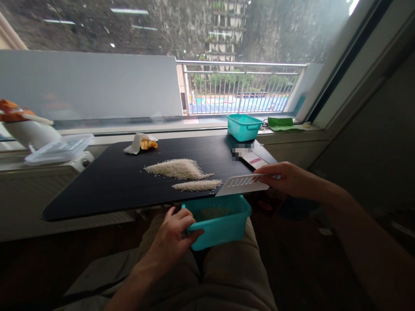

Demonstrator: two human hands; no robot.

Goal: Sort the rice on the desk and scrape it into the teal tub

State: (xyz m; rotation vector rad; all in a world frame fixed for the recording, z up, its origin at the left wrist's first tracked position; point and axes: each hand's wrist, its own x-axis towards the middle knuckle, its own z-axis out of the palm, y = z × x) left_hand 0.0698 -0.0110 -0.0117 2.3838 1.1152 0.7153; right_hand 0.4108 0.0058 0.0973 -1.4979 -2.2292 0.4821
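Observation:
My left hand [173,235] grips the left rim of a teal plastic bin [220,226], held just under the near edge of the black table [106,185]. Some rice lies inside the bin. In my right hand [288,178] is a white slotted scraper card [241,185], its edge resting on the table's near right edge above the bin. A small strip of rice [197,185] lies just left of the card. A larger rice pile [177,168] sits behind it.
A second teal bin [244,126] stands at the table's far right by the window sill. A crumpled white wrapper with something orange [141,144] lies far left of centre. A clear plastic lid [60,148] and a green cloth [282,124] rest on the sill.

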